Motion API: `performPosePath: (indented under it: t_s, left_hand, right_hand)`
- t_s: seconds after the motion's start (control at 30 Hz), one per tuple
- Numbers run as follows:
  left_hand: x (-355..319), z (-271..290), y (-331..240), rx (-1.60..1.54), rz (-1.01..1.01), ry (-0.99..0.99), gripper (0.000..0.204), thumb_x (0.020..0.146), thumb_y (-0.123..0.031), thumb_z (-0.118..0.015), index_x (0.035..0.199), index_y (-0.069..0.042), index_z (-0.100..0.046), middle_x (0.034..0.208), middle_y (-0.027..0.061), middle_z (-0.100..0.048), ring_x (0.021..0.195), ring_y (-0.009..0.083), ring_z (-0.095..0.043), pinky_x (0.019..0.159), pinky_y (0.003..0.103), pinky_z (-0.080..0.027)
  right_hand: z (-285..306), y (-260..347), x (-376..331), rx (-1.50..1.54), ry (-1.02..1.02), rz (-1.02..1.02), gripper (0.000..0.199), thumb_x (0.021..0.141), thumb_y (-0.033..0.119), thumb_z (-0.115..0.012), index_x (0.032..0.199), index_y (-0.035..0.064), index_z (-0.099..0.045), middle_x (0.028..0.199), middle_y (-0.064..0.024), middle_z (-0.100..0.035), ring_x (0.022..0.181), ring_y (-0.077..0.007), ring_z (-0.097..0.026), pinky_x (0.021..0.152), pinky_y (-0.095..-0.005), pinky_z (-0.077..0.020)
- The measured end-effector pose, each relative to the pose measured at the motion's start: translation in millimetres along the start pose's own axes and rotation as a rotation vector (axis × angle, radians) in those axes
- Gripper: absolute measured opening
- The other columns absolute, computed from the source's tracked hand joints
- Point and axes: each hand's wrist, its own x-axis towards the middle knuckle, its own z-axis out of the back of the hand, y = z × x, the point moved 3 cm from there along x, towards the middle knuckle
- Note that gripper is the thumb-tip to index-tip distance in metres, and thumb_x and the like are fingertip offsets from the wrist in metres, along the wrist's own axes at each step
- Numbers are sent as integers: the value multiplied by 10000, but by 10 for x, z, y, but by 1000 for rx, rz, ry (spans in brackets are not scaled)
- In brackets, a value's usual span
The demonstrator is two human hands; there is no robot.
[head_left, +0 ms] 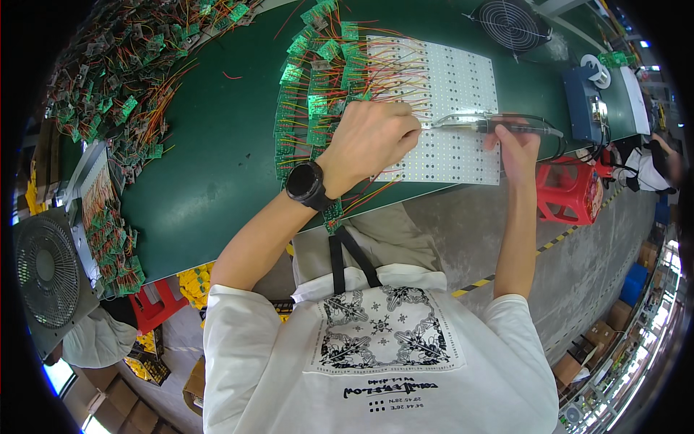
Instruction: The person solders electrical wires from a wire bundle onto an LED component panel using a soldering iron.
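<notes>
On the green bench lies a white LED panel (466,79) with rows of small round spots. Red and yellow wires (397,69) run onto its left half from small green circuit boards (318,105) lined up along that side. My left hand (376,137), a black watch on its wrist, is closed over the panel's left part with its fingertips pinched together; what they pinch is hidden. From the right, my right hand (517,148) grips a soldering iron (499,124). The iron points left, its tip close to my left fingertips at the panel.
A tangled heap of wired circuit boards (108,79) covers the far left of the bench. Fans stand at the left (47,267) and far right (512,25). A blue box (582,101) with a solder spool (595,71) sits right. Below is a red stool (567,192).
</notes>
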Motion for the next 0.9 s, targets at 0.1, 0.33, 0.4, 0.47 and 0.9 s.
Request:
performPosePath:
  t_s: [0.1,0.33,0.4,0.47,0.9]
  left_hand:
    - [1,-8,9,-7,7,2,82,785,-148,-692,786,-70,-719,754,33,-649,644,237,-627,542,352,-498]
    - [-3,10,-3,-2,17,-8,77,780,-143,-692,782,-70,-717,752,42,-653,645,244,-628,547,359,-495]
    - [-3,6,-2,-8,11,-16,77,780,-142,-692,781,-69,-716,746,45,-649,643,246,-626,546,361,-494]
    - [-5,2,1,-15,5,-24,76,779,-141,-691,780,-69,-715,741,47,-645,641,249,-625,545,362,-493]
    - [-14,-10,14,2,5,-11,83,778,-145,-689,769,-67,-714,737,38,-640,622,244,-620,537,358,-495]
  right_hand:
    - [-3,5,-3,10,-1,6,203,863,9,-660,1038,-81,-609,791,-142,-662,627,-192,-633,575,-295,-500]
    - [5,-7,-2,2,18,10,200,862,8,-661,1035,-79,-612,797,-141,-663,629,-195,-636,570,-296,-499]
    - [21,-22,-10,-7,18,-3,204,854,-2,-654,1039,-81,-615,840,-140,-659,635,-193,-621,578,-304,-490]
    - [32,-32,-14,-17,18,-15,210,846,-11,-647,1043,-82,-618,882,-139,-656,641,-192,-606,585,-312,-482]
    - [26,-34,-20,-36,11,-18,224,850,-1,-650,1054,-85,-615,890,-144,-657,648,-192,-609,593,-309,-480]
